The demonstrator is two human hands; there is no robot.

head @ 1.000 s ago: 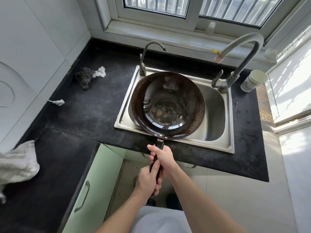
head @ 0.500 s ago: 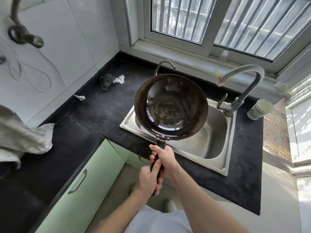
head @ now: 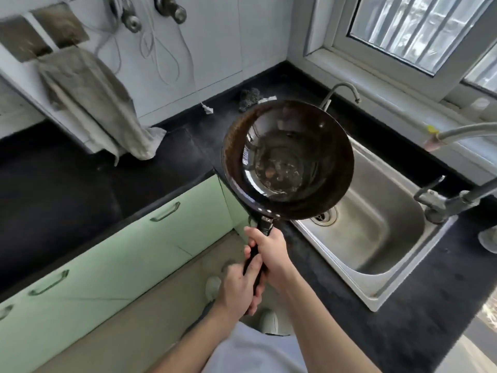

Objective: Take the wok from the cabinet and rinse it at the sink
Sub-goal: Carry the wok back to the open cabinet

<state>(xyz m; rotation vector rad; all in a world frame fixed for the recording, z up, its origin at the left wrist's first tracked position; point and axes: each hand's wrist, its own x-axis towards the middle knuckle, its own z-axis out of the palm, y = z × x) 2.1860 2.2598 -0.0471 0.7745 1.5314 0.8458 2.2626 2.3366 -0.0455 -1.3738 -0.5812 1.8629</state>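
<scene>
A dark round wok (head: 287, 160) with a wet, shiny bowl and brownish rim hangs in the air over the left edge of the steel sink (head: 376, 238) and the counter corner. Both hands grip its black handle. My right hand (head: 269, 251) holds the handle close to the wok. My left hand (head: 239, 289) wraps the handle's end just below it. The sink basin is bare, its drain (head: 324, 216) showing beside the wok's rim.
Black countertop (head: 80, 179) runs left and behind. A large grey faucet (head: 457, 200) stands right of the sink, a small faucet (head: 341, 92) behind it. A grey towel (head: 91, 103) hangs at left. Scrubber (head: 248, 98) on the back counter. Green cabinet doors (head: 121, 251) below.
The wok has been lifted out of the sink and swung left toward the counter corner. The view has turned left, bringing the towel and cabinets in. Both hands keep their grip.
</scene>
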